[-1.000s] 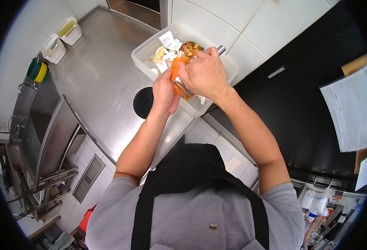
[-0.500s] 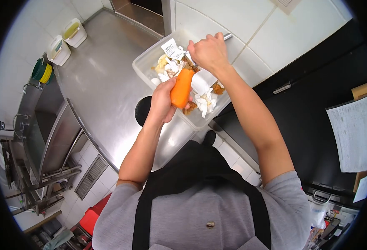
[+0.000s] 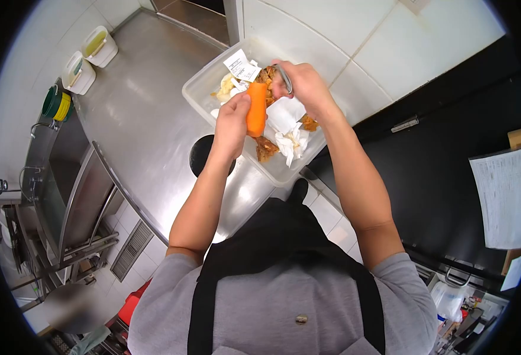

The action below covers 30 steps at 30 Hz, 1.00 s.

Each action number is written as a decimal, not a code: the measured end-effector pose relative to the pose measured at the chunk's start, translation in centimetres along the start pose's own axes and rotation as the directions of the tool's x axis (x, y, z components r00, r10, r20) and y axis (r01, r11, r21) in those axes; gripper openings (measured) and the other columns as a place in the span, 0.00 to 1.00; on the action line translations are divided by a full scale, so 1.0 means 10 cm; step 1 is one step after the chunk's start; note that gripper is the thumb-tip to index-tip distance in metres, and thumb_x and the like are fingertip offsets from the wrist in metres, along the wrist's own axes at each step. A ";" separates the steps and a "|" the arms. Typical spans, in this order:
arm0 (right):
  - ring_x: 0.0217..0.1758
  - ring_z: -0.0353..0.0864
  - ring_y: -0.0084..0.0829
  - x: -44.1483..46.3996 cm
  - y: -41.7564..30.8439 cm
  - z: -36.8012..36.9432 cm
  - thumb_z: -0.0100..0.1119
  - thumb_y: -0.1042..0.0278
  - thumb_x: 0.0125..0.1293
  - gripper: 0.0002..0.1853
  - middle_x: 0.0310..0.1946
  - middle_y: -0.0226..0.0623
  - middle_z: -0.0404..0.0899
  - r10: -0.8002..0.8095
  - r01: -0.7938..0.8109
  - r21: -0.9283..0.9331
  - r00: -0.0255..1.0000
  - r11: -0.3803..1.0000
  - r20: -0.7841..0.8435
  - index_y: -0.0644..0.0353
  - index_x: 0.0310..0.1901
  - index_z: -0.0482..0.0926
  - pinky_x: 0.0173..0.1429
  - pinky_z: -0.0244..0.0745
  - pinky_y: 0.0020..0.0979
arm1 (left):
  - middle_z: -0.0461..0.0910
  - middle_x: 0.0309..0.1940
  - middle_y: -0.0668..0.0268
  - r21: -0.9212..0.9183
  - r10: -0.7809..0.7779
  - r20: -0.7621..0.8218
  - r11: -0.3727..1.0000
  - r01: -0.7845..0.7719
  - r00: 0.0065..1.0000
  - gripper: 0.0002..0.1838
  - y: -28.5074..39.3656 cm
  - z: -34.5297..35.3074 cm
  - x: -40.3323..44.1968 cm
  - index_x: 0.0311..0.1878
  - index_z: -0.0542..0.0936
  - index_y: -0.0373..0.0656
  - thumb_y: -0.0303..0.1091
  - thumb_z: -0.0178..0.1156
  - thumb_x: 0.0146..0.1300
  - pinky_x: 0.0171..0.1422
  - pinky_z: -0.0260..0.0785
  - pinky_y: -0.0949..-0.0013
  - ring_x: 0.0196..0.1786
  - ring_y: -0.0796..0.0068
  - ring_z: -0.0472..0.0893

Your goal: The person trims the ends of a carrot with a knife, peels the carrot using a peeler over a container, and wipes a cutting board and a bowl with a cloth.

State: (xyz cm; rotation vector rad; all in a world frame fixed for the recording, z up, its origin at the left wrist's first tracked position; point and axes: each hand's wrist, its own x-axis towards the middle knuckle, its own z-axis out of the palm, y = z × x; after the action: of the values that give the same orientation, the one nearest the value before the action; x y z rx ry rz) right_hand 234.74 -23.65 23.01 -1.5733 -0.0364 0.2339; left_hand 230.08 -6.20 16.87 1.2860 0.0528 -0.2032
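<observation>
Orange cylindrical carrot (image 3: 257, 110) gripped in our left hand (image 3: 231, 125), silvery metal peeler (image 3: 285, 79) held by our right hand (image 3: 305, 87), translucent plastic bin (image 3: 203, 81) beneath

I see the right hand (image 3: 305, 86) back near the far end of the carrot (image 3: 257, 111), after it reached farther away half a second ago. It has turned over: the peeler (image 3: 285, 81) now shows its metal loop at that hand's left edge, where the handle earlier stuck out to its right. From here, the carrot leans less rightward in the left hand (image 3: 231, 124). A blurred patch (image 3: 74, 307) appears well to the left hand's left, toward the body.
</observation>
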 end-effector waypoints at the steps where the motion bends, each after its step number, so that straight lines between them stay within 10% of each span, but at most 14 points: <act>1: 0.23 0.68 0.23 -0.02 0.01 0.02 0.55 0.48 0.74 0.28 0.15 0.34 0.74 0.004 -0.004 0.001 1.000 1.000 -0.007 0.63 0.21 0.82 0.38 0.66 0.26 | 0.83 0.45 0.57 -0.088 -0.048 0.023 0.995 0.050 0.999 0.21 0.00 -0.01 -0.02 0.63 0.76 0.33 0.40 0.45 0.82 0.47 0.78 0.65 0.41 0.66 0.85; 7: 0.22 0.76 0.31 -0.02 0.06 0.02 0.52 0.45 0.74 0.30 0.16 0.38 0.79 -0.113 -0.079 -0.694 0.967 0.715 -0.227 0.63 0.24 0.86 0.33 0.70 0.37 | 0.83 0.46 0.55 -0.147 0.004 0.030 0.989 0.000 1.000 0.21 0.01 -0.04 -0.04 0.63 0.74 0.31 0.39 0.44 0.82 0.47 0.80 0.61 0.43 0.63 0.85; 11: 0.22 0.77 0.39 -0.22 -0.07 0.11 0.52 0.49 0.75 0.29 0.15 0.39 0.79 -0.175 0.014 -0.697 0.971 0.717 -0.161 0.62 0.22 0.85 0.40 0.70 0.39 | 0.82 0.46 0.53 -0.322 -0.126 0.054 0.937 0.136 0.991 0.21 0.16 -0.02 -0.12 0.63 0.73 0.28 0.37 0.45 0.81 0.49 0.80 0.61 0.43 0.65 0.85; 13: 0.23 0.74 0.40 -0.27 -0.01 0.17 0.55 0.55 0.73 0.26 0.14 0.37 0.77 -0.504 0.312 -0.888 0.857 0.339 0.109 0.61 0.18 0.83 0.47 0.66 0.41 | 0.80 0.48 0.53 -0.392 -0.229 -0.015 0.897 0.205 0.973 0.20 0.21 0.03 -0.15 0.61 0.73 0.28 0.36 0.46 0.80 0.48 0.80 0.58 0.45 0.64 0.84; 16: 0.24 0.73 0.39 -0.28 0.10 0.27 0.58 0.59 0.69 0.23 0.13 0.36 0.76 -0.692 0.433 -0.887 0.690 0.160 0.212 0.60 0.16 0.82 0.51 0.63 0.42 | 0.80 0.51 0.53 -0.448 -0.192 -0.064 0.883 0.144 0.979 0.21 -0.05 -0.02 0.03 0.62 0.72 0.29 0.39 0.47 0.80 0.47 0.82 0.52 0.49 0.59 0.84; 30: 0.26 0.74 0.36 -0.21 0.11 0.33 0.60 0.60 0.64 0.20 0.13 0.35 0.78 -0.648 0.465 -0.884 0.684 0.033 0.336 0.58 0.15 0.83 0.49 0.64 0.41 | 0.81 0.47 0.54 -0.398 -0.221 0.013 0.893 0.208 0.975 0.19 0.10 0.09 -0.11 0.59 0.74 0.31 0.39 0.45 0.80 0.41 0.80 0.54 0.43 0.62 0.84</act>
State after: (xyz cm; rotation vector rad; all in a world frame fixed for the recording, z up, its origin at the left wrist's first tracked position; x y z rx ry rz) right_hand 231.95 -20.77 22.20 -2.6345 -0.8455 -0.7622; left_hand 229.15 -6.71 18.22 0.8737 0.2542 -0.3433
